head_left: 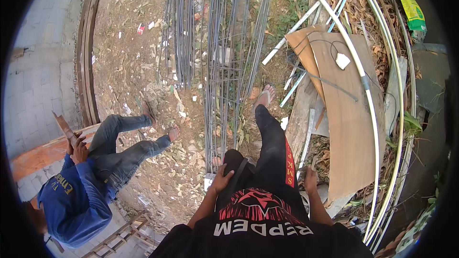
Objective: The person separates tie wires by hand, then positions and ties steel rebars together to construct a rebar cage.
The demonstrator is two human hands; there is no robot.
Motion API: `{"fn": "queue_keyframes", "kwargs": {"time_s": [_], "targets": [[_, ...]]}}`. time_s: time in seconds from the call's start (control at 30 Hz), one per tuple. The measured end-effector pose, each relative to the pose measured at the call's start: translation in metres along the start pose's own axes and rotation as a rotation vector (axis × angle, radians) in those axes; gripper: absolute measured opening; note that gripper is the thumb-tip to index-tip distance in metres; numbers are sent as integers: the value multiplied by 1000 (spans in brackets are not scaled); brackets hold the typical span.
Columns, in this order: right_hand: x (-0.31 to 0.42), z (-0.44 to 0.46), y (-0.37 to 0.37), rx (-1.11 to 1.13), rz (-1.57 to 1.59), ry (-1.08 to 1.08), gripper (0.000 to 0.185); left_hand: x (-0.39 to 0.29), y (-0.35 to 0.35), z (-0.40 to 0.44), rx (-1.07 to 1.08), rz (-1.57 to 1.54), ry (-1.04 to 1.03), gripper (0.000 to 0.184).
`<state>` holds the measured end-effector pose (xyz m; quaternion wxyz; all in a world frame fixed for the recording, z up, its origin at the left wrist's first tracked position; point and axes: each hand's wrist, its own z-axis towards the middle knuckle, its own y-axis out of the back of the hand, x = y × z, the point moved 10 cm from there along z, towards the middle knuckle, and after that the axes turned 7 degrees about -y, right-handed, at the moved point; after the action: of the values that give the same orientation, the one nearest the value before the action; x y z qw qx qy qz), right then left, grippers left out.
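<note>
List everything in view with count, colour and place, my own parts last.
rods: many, grey, top to centre
pipes: several, mostly white, right
sheets: two, brown, right of centre
chunk: one, white, over a sheet
packaging: one, yellow and green, top right
timbers: several, brown, upper left
frame: one, brown, bottom left
litter: uncounted, mixed, ground
coworker: one, blue top, lower left
shirt: one, black, bottom centre
trousers: one pair, black, centre
left grip: one, bare, by left knee
right grip: one, bare, outside right thigh

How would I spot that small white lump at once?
Find the big brown sheet at the right. Toward its far end, just left of the white pipe crossing it, lies the lump. It is short and blocky, unlike the long pipes nearby.
</note>
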<state>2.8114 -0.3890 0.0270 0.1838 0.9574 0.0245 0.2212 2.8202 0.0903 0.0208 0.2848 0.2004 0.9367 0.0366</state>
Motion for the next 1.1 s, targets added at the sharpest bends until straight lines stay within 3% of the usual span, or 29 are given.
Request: {"fn": "queue_keyframes", "kwargs": {"time_s": [0.1,0.27,0.43,0.53,0.7,0.87,0.93,1.0,1.1], "targets": [[114,17,-1,80,8,51,60,-59,53,5,-165,30,-45,83],[175,81,26,-2,13,-11,65,-229,146,-8,-427,253,-281,79],[257,112,28,2,118,163,64,-360,192,-29,-529,387,-400,76],[250,137,15,-6,192,51,63,-378,196,0,-478,438,-371,77],[167,151,-24,-55,255,-150,69,-356,212,105,-347,683,-262,80],[125,144,-61,-258,223,-354,71,-382,287,211,-291,693,-263,82],[141,134,-80,-335,282,-393,71,-417,323,251,-246,652,-313,83],[203,119,-100,-459,277,-383,73,-454,373,279,-283,923,-198,87],[326,87,-161,-403,137,-360,75,-481,460,322,-129,690,-302,92]]}}
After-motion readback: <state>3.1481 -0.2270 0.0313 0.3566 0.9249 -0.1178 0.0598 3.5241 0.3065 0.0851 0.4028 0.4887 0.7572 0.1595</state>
